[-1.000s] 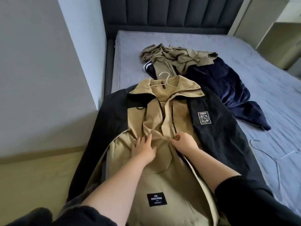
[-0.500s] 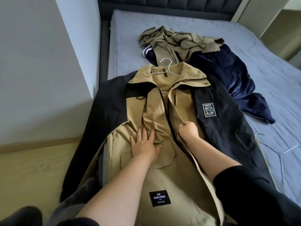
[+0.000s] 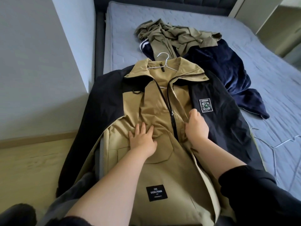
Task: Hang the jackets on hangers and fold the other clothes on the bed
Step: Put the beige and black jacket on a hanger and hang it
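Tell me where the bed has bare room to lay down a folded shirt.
Bare mattress runs along the headboard behind the olive pile, and on the right, beyond the navy garment. A narrow strip lies between the left bed edge and the pile. The near end is crowded: the jacket covers it, with wire hangers on its right.

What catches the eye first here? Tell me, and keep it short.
A tan-and-black jacket on a white hanger fills the middle. The left hand presses flat on it while the right hand grips its front edge. Behind lies a heap of olive and navy clothes on the bed.
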The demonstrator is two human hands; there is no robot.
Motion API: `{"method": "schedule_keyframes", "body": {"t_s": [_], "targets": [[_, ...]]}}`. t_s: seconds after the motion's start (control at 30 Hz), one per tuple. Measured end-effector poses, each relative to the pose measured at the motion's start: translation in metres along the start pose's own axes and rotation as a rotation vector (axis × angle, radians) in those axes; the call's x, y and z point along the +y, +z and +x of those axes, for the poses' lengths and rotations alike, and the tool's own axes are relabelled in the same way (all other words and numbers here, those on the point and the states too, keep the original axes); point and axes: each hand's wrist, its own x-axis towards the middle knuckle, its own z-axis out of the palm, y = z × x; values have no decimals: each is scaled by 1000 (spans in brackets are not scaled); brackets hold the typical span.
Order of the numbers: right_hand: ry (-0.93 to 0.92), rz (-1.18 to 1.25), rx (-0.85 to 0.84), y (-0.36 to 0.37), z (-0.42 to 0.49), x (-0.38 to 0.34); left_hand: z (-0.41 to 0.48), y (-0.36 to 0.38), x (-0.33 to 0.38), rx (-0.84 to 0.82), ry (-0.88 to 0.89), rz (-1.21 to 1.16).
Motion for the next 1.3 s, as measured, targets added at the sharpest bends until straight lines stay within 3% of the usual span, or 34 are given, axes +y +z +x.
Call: {"method": "schedule_keyframes", "body": {"t_s": [0.07,0.13,0.23,0.4,0.67,0.83,1.0,1.2,1.3], "targets": [[-246,-257,92,-1,-1,-8,-1,0,1,2,39,-21],[-473,-297,128,1,-1,-14,-2,-1,0,2,53,-44],[-644,-167,-49,-1,-7,-27,-2,-1,-1,-9,54,-27],[-104,33,-325,3,-6,-46,-1,-2,0,-21,43,-29],[78,180,-491,16,15,-45,-1,1,-7,15,77,-62],[288,670,-478,-2,12,-36,0,-15,2,220,67,-296],[64,648,-286,-52,18,-28,1,-33,23,261,109,-593],[-231,465,-214,-94,12,-38,-3,-44,43,293,119,-796],[-285,433,-231,-101,11,-41,-6,-46,54,317,106,-763]]}}
